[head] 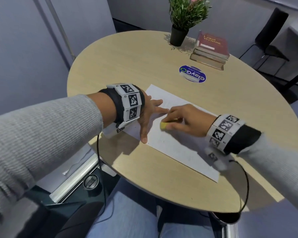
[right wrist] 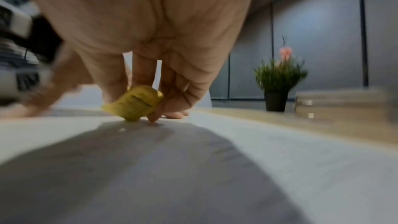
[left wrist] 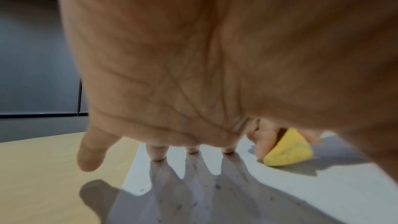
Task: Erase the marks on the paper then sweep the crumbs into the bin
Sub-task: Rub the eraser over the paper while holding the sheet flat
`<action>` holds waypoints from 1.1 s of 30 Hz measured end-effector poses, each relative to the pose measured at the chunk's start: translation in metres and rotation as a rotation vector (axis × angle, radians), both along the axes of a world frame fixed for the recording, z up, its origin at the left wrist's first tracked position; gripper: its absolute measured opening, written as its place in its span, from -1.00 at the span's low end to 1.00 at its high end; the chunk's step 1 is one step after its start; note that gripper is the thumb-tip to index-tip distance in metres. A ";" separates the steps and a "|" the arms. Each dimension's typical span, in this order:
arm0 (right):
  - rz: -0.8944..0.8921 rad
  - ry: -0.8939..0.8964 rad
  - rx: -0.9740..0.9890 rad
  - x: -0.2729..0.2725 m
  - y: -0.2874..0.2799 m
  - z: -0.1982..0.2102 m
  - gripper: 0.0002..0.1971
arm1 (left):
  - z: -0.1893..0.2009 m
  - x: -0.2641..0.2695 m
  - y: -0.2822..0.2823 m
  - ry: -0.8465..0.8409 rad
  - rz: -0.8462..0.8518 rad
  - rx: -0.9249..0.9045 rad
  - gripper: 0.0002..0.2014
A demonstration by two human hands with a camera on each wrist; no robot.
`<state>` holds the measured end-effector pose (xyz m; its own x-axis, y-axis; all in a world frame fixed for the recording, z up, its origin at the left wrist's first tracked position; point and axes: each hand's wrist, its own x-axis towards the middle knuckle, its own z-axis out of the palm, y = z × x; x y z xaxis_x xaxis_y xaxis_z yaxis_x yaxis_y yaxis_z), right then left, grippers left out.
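A white sheet of paper (head: 177, 145) lies on the round wooden table (head: 144, 62). My right hand (head: 184, 120) pinches a yellow eraser (head: 163, 125) and holds its end against the paper (right wrist: 280, 159). The eraser (right wrist: 134, 104) sits between thumb and fingers in the right wrist view. My left hand (head: 150, 115) lies flat with spread, straight fingers pressing on the sheet's left part, just left of the eraser (left wrist: 289, 151). Dark eraser crumbs (left wrist: 206, 197) dot the paper (left wrist: 269, 193) under the left palm. A bin (head: 229, 220) with a dark inside stands below the table's near right edge.
A potted plant (head: 181, 28) and a stack of books (head: 210, 50) stand at the table's far side, with a round blue sticker (head: 193, 73) in front of them. A black chair (head: 268, 38) is at the far right. Cables hang from both wrists.
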<state>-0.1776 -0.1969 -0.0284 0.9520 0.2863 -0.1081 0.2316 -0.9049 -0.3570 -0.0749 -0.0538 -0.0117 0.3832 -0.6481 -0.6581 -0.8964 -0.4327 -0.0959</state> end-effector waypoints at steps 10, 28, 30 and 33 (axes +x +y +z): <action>-0.045 0.017 0.028 -0.010 -0.010 -0.003 -0.75 | 0.001 -0.003 0.000 -0.017 0.002 0.005 0.31; -0.085 0.013 0.049 -0.016 -0.021 -0.006 -0.75 | -0.001 -0.001 -0.002 -0.021 -0.008 0.003 0.33; -0.094 0.000 0.011 -0.013 -0.026 -0.009 -0.74 | 0.000 -0.001 -0.002 -0.037 -0.016 0.005 0.33; -0.075 0.002 0.003 -0.016 -0.021 -0.011 -0.74 | 0.002 -0.001 -0.003 -0.047 -0.026 0.000 0.31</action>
